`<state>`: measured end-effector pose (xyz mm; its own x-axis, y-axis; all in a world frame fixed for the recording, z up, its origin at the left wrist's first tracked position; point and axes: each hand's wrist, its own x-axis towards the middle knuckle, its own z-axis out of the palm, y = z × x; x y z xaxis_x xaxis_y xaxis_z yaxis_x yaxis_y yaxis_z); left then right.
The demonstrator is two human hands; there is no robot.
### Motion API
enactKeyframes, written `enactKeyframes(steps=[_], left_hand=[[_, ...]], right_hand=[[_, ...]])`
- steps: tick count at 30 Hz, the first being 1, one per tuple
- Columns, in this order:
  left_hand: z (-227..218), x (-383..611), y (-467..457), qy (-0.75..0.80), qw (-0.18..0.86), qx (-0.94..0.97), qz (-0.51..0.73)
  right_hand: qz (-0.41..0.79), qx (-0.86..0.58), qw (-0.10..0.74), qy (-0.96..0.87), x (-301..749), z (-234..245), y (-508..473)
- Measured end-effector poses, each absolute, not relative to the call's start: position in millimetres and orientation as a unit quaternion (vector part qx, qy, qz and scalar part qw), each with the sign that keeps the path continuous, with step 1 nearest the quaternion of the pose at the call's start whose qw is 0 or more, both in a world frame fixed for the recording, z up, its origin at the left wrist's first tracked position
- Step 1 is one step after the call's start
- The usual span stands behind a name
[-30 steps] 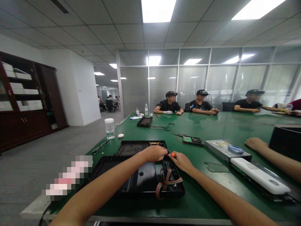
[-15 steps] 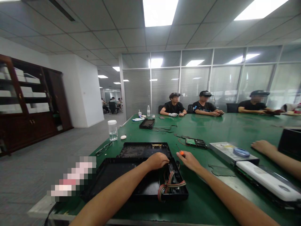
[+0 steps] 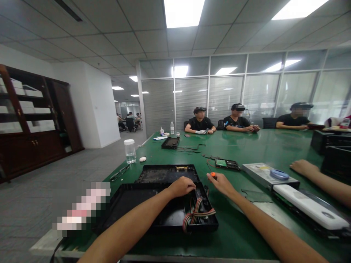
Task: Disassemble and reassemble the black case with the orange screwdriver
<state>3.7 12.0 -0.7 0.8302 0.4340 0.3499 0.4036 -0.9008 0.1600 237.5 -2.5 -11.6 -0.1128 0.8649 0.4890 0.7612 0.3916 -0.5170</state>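
Note:
An open black plastic casing (image 3: 128, 204) lies on the green table in front of me. Striped ribbon cables (image 3: 199, 213) loop over its right-hand compartment. My left hand (image 3: 181, 187) reaches into that compartment at the far right, fingers pinched together; whatever they grip is hidden. Just right of the casing, my right hand (image 3: 222, 183) is closed around a screwdriver (image 3: 213, 175) with an orange handle, its thin shaft pointing up and away. Behind the casing lies a second black panel (image 3: 164, 174) with a brass-coloured piece at its far edge.
On the right lie a grey metal box (image 3: 263, 175) with a blue coil on it and a long white device (image 3: 309, 206). Another person's arm (image 3: 323, 175) rests beyond them. A jar (image 3: 129, 151) and glasses (image 3: 120, 173) stand left; a green circuit board unit (image 3: 226, 163) lies ahead.
The view has shifted slightly. My left hand stays in the compartment, and the screwdriver in my right hand now tilts a little differently.

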Motion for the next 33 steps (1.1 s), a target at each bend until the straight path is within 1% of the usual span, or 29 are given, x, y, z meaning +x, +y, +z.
enactKeyframes(steps=[6, 12, 19, 22, 25, 33], left_hand=[[-1.1, 3.6, 12.9, 0.211, 0.042, 0.957, 0.193], [-1.6, 2.7, 13.8, 0.229, 0.059, 0.948, 0.213], [-3.5, 2.6, 13.3, 0.218, 0.057, 0.953, 0.202], [-4.4, 1.6, 13.0, 0.214, 0.051, 0.953, 0.208], [-5.4, 1.2, 11.7, 0.215, 0.038, 0.954, 0.207], [-5.7, 3.1, 8.9, 0.215, 0.017, 0.954, 0.206]], right_hand=[[0.108, -0.523, 0.375, -0.758, 240.1, -11.2, 1.6], [0.213, -0.455, 0.449, -0.739, 245.7, -15.6, 12.1], [0.264, -0.399, 0.506, -0.718, 247.5, -17.1, 15.6], [0.292, -0.404, 0.521, -0.693, 247.7, -21.3, 18.2], [0.317, -0.418, 0.518, -0.675, 250.1, -25.9, 22.9], [0.292, -0.451, 0.510, -0.672, 257.2, -26.1, 26.5]])
